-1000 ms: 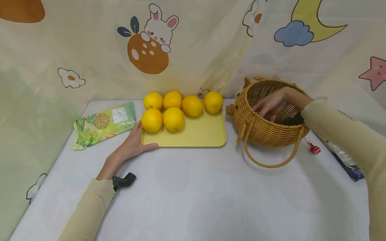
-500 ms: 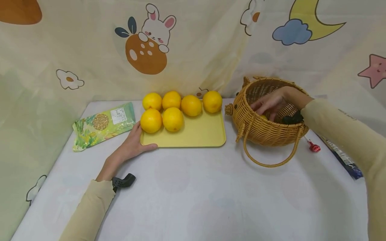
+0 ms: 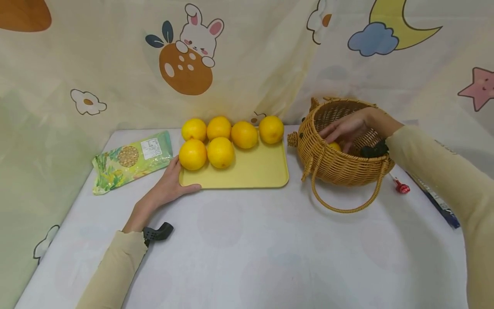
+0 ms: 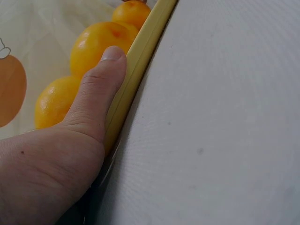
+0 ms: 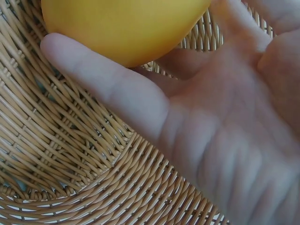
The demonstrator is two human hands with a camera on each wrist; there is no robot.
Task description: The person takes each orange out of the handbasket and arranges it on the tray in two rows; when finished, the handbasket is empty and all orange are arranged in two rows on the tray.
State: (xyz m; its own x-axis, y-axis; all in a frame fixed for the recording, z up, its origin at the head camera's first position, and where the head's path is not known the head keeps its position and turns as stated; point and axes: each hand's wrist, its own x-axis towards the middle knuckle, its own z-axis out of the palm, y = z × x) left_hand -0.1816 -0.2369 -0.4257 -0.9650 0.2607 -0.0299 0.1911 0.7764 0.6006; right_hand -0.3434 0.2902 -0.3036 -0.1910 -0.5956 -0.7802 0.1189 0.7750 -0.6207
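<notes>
My left hand lies at the left end of a yellow tray, its thumb straight along the front rim and its fingers by the left side. In the left wrist view, the thumb presses against the tray's rim. Several oranges sit on the tray, grouped toward its left and back. Inside a pig-shaped wicker basket, my right hand holds an orange, with fingers and thumb around it. The basket's front wall partly hides that hand and fruit in the head view.
A green packet of grain lies left of the tray. Beyond the basket's right side are a red-wrapped lollipop and a dark packet, partly covered by the right sleeve. The basket's handle hangs forward onto the white table. A patterned cloth stands behind.
Inside the basket, my right hand has shifted slightly and more of the orange shows below it. The left hand stays at the tray. The head view has drifted slightly.
</notes>
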